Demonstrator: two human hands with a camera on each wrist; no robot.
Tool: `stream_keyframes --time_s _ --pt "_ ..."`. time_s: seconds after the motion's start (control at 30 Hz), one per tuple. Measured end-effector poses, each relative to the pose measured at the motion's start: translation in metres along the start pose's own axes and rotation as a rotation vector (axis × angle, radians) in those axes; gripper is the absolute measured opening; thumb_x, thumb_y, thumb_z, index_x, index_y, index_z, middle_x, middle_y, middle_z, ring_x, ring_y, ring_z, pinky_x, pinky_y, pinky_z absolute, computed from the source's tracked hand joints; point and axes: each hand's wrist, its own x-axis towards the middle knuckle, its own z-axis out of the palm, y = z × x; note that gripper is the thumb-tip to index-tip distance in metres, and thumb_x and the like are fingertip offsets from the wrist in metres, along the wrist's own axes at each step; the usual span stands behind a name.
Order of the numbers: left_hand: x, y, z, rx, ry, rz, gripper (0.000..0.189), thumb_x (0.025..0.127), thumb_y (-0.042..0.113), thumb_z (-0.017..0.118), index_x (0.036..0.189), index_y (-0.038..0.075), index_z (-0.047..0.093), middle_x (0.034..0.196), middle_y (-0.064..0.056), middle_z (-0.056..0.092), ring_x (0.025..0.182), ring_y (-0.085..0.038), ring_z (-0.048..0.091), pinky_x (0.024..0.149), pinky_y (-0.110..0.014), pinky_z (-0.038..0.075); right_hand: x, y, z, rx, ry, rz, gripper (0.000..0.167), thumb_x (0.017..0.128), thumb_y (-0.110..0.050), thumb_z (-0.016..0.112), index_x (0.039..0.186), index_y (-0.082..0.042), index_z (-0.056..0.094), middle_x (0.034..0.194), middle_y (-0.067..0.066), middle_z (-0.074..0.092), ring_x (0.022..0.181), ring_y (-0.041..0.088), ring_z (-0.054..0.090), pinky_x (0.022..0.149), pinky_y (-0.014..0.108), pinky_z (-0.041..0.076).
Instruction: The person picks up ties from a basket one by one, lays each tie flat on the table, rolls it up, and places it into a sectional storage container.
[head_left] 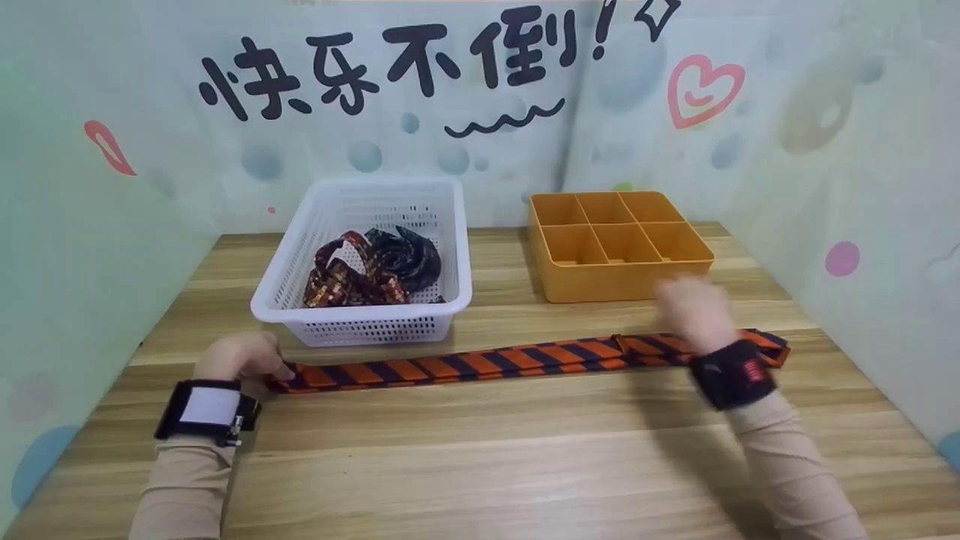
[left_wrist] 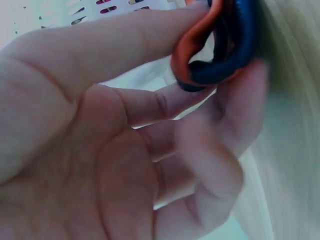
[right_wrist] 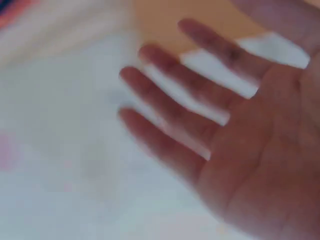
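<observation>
An orange and navy striped necktie (head_left: 487, 364) lies folded lengthwise across the table, from the left hand to beyond the right wrist. My left hand (head_left: 238, 355) pinches its left end; in the left wrist view the thumb and fingers hold the folded tie end (left_wrist: 215, 75), which curls into a loop. My right hand (head_left: 696, 311) is blurred above the tie's right part, close to the front of the orange box. In the right wrist view the right hand (right_wrist: 235, 130) has its fingers spread and holds nothing.
A white plastic basket (head_left: 360, 309) at the back left holds a red patterned rolled tie (head_left: 337, 281) and a dark rolled tie (head_left: 409, 259). At the back right stands an orange box (head_left: 622, 283) with several compartments. Printed walls enclose the wooden table (head_left: 465, 465).
</observation>
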Motion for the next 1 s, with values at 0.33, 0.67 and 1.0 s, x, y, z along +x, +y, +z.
stream_keyframes --time_s 0.33,0.67,1.0 --pt "0.001 -0.003 0.003 -0.155 -0.039 -0.084 0.028 0.087 0.016 0.063 0.098 -0.006 0.049 0.088 -0.014 0.056 0.065 -0.011 0.061 0.064 -0.024 0.056 0.021 -0.242 0.041 0.069 0.127 -0.912 0.018 0.091 -0.013 0.057 0.108 -0.012 0.064 0.106 0.003 0.067 0.092 0.018 0.066 0.077 0.029 0.056" --pt "0.004 -0.003 0.003 -0.138 -0.055 -0.074 0.014 0.088 0.010 0.061 0.087 -0.002 0.054 0.077 -0.005 0.059 0.056 -0.006 0.059 0.058 -0.019 0.054 0.053 -0.269 0.079 -0.190 0.181 -1.059 0.042 0.096 -0.011 0.043 0.136 -0.020 0.053 0.142 -0.006 0.051 0.123 0.012 0.055 0.099 0.025 0.048" --pt "0.001 -0.008 0.004 -0.122 -0.051 -0.060 0.019 0.089 0.012 0.060 0.092 -0.005 0.052 0.080 -0.008 0.060 0.058 -0.006 0.058 0.056 -0.018 0.052 0.061 -0.147 0.088 0.227 0.117 -1.165 0.038 0.083 0.003 0.063 0.120 -0.004 0.064 0.126 0.013 0.063 0.114 0.026 0.062 0.098 0.031 0.050"
